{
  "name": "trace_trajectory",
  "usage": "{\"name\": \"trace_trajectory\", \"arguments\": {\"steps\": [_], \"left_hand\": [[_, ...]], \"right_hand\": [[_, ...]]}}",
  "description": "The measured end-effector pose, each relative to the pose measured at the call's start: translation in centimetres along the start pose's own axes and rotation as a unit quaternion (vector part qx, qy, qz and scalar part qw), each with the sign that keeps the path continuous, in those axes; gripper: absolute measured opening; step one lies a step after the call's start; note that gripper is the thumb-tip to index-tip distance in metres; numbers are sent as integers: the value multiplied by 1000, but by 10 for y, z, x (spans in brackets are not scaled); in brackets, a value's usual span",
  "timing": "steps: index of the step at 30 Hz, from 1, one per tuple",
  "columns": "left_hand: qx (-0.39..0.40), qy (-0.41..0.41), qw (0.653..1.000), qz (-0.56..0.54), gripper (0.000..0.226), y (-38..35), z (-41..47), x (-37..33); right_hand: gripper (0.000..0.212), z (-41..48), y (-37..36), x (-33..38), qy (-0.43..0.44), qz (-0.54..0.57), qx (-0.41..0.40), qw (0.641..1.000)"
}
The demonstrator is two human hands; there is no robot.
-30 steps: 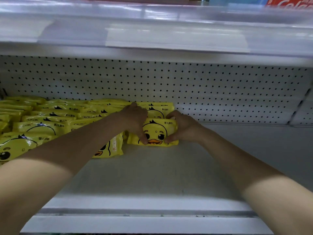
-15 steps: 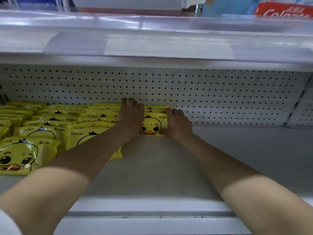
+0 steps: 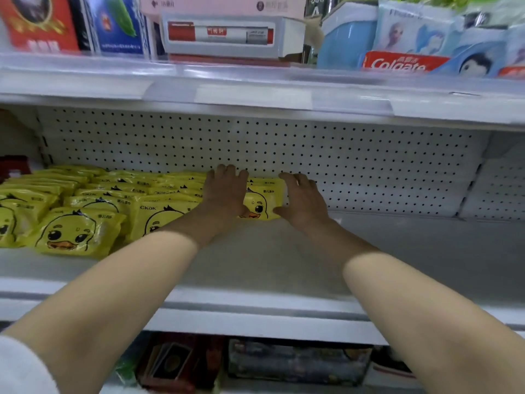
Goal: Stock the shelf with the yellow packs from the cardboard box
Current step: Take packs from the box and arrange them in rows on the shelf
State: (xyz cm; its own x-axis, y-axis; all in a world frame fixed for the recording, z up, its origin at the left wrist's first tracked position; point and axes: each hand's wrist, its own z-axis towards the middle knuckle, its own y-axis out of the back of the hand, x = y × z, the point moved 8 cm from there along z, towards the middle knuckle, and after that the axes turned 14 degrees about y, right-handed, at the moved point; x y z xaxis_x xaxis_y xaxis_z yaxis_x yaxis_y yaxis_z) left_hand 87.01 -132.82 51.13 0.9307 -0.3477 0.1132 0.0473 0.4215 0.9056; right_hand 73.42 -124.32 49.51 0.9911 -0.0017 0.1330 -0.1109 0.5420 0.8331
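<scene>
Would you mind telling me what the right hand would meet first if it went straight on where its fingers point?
Most likely the perforated back panel: the right hand points past the right edge of the yellow pack, and nothing shows between it and the panel, though depth is unclear.

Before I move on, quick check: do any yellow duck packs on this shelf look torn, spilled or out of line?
Nothing stands out. The yellow duck packs lie flat in overlapping rows on the shelf, none visibly torn. The left hand and right hand touch the end pack.
</scene>
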Motion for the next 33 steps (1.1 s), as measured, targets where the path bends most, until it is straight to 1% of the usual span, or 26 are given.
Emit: {"name": "trace_trajectory", "arguments": {"steps": [5,8,12,14,17,19,21,23,28,33], "left_hand": [[19,20,993,-114,82,21,-40,13],[52,49,987,-146,84,30,-70,24],[106,113,978,-140,90,42,-116,38],[107,129,979,-118,90,49,-145,46],[103,148,981,-65,91,57,-195,53],[123,160,977,-62,98,56,-231,55],[150,169,971,-72,97,53,-266,58],[179,190,962,-82,96,48,-300,67],[195,245,949,-27,94,46,-380,113],[214,298,930,3,98,50,-443,169]], "right_hand": [[86,-23,19,19,21,4,42,999],[82,-42,29,33,44,1,73,996],[78,-72,38,55,60,9,131,989],[78,-91,44,69,67,15,145,987],[71,-126,56,91,95,8,149,984],[76,-151,60,107,122,18,156,980],[83,-177,61,127,162,25,174,971],[84,-200,59,149,198,35,181,963],[80,-244,40,208,252,83,204,942],[74,-272,19,264,280,110,231,925]]}}
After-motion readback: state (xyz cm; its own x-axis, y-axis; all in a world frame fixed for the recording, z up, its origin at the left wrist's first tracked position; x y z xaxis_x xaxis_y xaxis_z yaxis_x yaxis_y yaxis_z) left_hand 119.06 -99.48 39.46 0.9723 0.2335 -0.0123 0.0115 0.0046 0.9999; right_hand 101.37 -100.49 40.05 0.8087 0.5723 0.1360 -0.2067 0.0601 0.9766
